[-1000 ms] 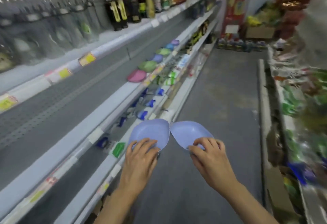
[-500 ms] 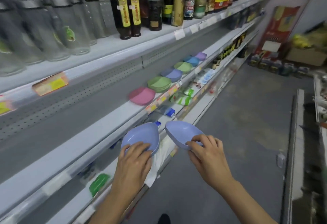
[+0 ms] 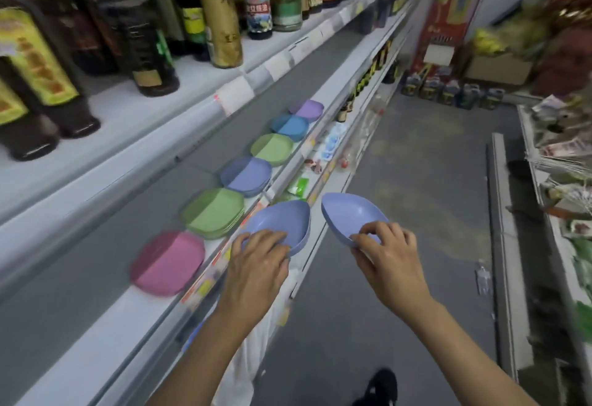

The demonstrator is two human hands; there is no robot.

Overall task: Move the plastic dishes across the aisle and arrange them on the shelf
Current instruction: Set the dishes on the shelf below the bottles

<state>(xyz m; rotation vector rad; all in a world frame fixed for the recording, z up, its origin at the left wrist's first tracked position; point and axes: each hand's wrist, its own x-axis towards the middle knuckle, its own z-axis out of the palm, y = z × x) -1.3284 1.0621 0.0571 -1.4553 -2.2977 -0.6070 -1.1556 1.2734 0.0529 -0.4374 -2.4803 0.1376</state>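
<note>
At the near edge of the middle shelf (image 3: 105, 319), both hands are loaded: left hand (image 3: 256, 264) pinches the near rim of one periwinkle dish (image 3: 282, 219), thumb on the rim, fingers curled over it; right hand (image 3: 389, 256) pinches the near rim of a second matching dish (image 3: 349, 213) the same way. Both dishes are in the air, tipped slightly, close to each other but apart; the left one hangs over the shelf's front lip, the right one over the aisle floor (image 3: 416, 181). On the shelf a row already runs near to far: pink stack (image 3: 168, 263), green stack (image 3: 213, 213), periwinkle stack (image 3: 246, 176), a second green stack (image 3: 272, 149), blue stack (image 3: 290, 126), purple stack (image 3: 306, 110). Bottles (image 3: 221, 11) fill the shelf above. Step, as I read it: carry across is done, placement is in hand. Likely target is the periwinkle stack by colour match, though an open spot near the pink stack would also work, can't tell which is intended. Next move calls for levelling each dish, reaching left and far past the green stack, and nesting it squarely so it doesn't sit cocked. Doing one hand at a time looks safer; the green stack sits right in the reach path and could get knocked.
</note>
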